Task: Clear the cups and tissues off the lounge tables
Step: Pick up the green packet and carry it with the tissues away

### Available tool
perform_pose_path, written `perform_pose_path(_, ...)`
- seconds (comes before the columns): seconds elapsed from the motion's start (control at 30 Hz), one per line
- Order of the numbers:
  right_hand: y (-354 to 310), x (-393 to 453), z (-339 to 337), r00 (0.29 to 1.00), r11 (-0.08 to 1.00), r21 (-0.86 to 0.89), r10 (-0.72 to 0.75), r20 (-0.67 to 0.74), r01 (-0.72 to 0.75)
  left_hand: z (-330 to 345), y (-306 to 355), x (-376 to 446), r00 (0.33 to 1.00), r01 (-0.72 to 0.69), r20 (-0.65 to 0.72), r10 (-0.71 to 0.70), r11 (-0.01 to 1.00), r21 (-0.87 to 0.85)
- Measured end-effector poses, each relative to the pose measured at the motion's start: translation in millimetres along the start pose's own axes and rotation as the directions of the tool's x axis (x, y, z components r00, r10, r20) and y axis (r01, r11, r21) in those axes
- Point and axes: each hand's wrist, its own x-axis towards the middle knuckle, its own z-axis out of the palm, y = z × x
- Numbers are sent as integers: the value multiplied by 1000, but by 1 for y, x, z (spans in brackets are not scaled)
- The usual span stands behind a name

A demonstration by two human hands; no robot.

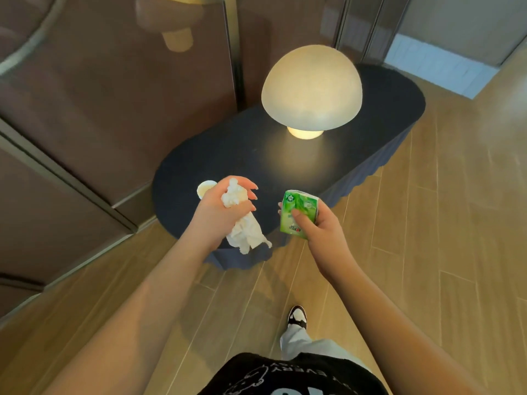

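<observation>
Both full: left hand (225, 206) grips crumpled tissues (245, 226) (fingers curled); right hand (319, 226) grips green tissue pack (298, 213).

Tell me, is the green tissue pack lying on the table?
No, the right hand holds the green tissue pack in the air beside the table.

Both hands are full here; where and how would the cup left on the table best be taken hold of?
Probably by its side wall just under the rim, coming from above on its left side. The cup stands upright with its mouth open, and the left hand gripping the crumpled tissue covers its right side.
</observation>
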Motion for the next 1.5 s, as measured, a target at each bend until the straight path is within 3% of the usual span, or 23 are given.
perform_pose_path(0.1, -11, 49, -14, 999, 999, -45, 15, 37, -14, 13, 9, 38, 995, 80, -62, -83, 996, -49)
perform_pose_path(0.43, -11, 158, -3, 979, 990, -104, 114, 169, -98, 25, -16, 118, 985, 115, -129, -117, 993, -22)
perform_pose_path(0.73, -4, 227, 39, 963, 958, -243, 200, 182, -153, 11, -66, 184, 907, 305, -297, -299, 952, -26)
perform_pose_path(1.17, 56, 313, 58, 883, 885, -216, 447, 141, -413, 26, -124, 240, 861, 341, -370, -350, 936, -90)
perform_pose_path(1.37, 94, 356, 64, 835, 822, -328, 531, 144, -466, 51, -149, 262, 803, 457, -404, -438, 888, -54)
perform_pose_path(1.5, 124, 380, 64, 800, 763, -414, 587, 123, -496, 70, -178, 277, 795, 530, -414, -443, 840, 118)
